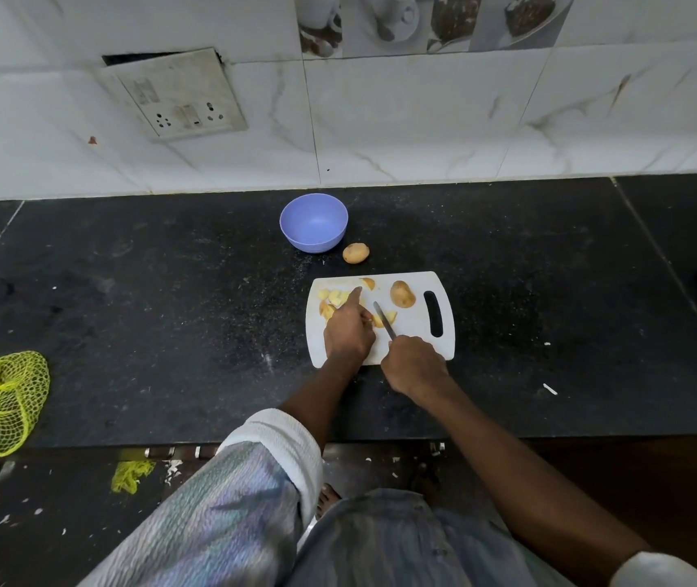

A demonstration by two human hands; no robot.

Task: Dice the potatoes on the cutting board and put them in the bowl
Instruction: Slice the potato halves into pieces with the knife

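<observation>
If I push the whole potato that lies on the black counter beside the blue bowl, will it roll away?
The whole, unpeeled tan potato looks oval and rounded, so a push would probably make it wobble or roll briefly. Its uneven shape likely stops it soon. The black stone counter looks flat and smooth, offering little grip.

left hand [348, 332] index-extended, right hand [414, 366] fisted

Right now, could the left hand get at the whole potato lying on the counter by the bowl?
Probably yes. The left hand rests on the cutting board among cut pieces, index finger extended, holding nothing visible. The whole potato lies beyond the board beside the bowl, with bare counter between them.
</observation>
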